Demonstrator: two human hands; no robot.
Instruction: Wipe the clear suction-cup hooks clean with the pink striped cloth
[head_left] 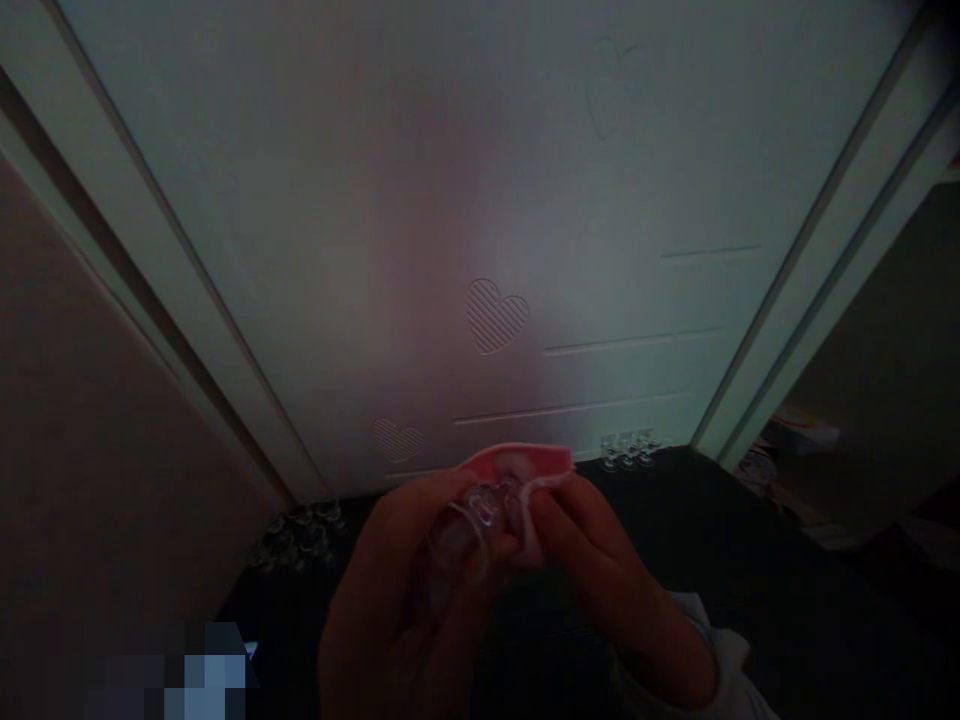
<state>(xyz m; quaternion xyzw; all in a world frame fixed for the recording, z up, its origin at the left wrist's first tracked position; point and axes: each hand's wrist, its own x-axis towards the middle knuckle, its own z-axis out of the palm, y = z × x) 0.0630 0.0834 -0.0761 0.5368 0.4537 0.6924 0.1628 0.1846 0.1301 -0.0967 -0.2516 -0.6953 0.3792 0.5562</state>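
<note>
In the head view, my left hand (405, 590) is wrapped round a small clear glass (454, 540), whose round rim faces toward me. My right hand (592, 550) pinches a pink cloth (551, 463) that is folded about the far end of the glass. Both hands are close together at the lower middle, above a dark surface. The picture is dim, so some fingertips under the cloth are hard to make out.
Several small clear glasses (300, 535) stand at the left on the dark surface (720, 540), and more glasses (628, 450) stand at the right back. Behind rises a pale panel (337, 250) with carved hearts. Papers (806, 432) lie at the far right.
</note>
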